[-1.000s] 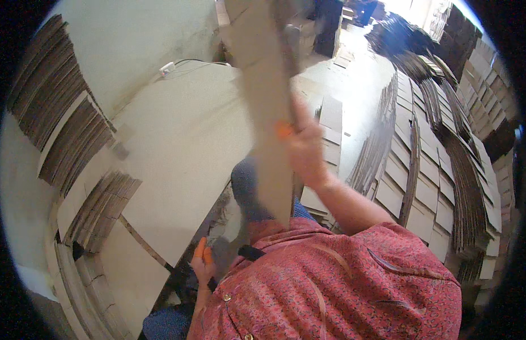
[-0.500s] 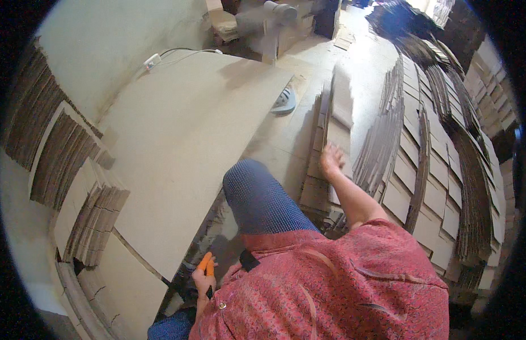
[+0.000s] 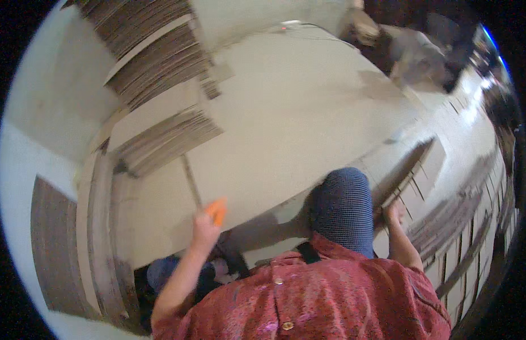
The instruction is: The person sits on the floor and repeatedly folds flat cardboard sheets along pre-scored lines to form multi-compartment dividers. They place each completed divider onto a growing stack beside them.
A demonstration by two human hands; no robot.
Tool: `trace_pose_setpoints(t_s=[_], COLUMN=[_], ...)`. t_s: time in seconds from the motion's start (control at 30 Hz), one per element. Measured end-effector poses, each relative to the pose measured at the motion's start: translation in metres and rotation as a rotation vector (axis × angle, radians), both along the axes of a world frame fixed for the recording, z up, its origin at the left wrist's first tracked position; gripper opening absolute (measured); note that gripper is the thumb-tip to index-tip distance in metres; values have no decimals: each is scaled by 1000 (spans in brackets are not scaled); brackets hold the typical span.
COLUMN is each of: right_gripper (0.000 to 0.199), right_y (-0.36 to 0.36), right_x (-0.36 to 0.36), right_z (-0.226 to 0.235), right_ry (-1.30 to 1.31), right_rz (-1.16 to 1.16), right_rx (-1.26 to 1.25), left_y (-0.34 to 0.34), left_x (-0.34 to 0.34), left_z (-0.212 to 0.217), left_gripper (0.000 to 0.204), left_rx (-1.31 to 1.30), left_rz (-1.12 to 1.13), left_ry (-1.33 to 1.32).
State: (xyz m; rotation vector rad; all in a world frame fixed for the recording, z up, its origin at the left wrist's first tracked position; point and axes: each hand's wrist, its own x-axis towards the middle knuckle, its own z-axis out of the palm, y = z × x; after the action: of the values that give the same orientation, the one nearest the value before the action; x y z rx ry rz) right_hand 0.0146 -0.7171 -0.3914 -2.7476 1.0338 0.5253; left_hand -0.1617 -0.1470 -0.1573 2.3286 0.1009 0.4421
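Note:
My left hand [image 3: 207, 225] is raised over the pale board surface [image 3: 285, 130], with orange coverings [image 3: 216, 211] on its fingertips. Motion smears its fingers, so their grip is unclear. Over on the right, my right hand [image 3: 394, 213] is closed at the near end of a row of stacked cardboard pieces [image 3: 419, 184] on the floor, its fingers curled against the cardboard edge. My knee [image 3: 343, 209] in dark checked cloth stands between the hands.
Bundles of cardboard sheets lie along the left side, a nearer bundle [image 3: 166, 141] on the board and taller stacks [image 3: 152, 51] behind. Overlapping cardboard rows [image 3: 461, 243] cover the floor at right. A cable [image 3: 325, 31] runs along the board's far edge.
The view has turned left. My left hand has risen from beside my lap to over the board. My right hand stays at the cardboard row, near its close end.

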Motion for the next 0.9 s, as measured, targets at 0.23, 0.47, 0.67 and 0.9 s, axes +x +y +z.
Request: trace_pose_setpoints(t_s=[0.23,0.47,0.67,0.9], right_gripper=[61,52,43,32], right_y=[16,112,204,279], right_x=[-23,-17,-35,-74], right_z=[-22,102,236,266], right_ry=[-423,-858,-1132,-854], right_rz=[225,312,542,617], right_rx=[-42,657,762,1427], left_y=[116,194,180,146], left_x=[110,178,176,135], left_z=[83,84,112,120], left_gripper=[49,40,20,26], left_rx=[599,781,598,218], left_rz=[264,317,253,77], left_ry=[-200,78,56,-195])
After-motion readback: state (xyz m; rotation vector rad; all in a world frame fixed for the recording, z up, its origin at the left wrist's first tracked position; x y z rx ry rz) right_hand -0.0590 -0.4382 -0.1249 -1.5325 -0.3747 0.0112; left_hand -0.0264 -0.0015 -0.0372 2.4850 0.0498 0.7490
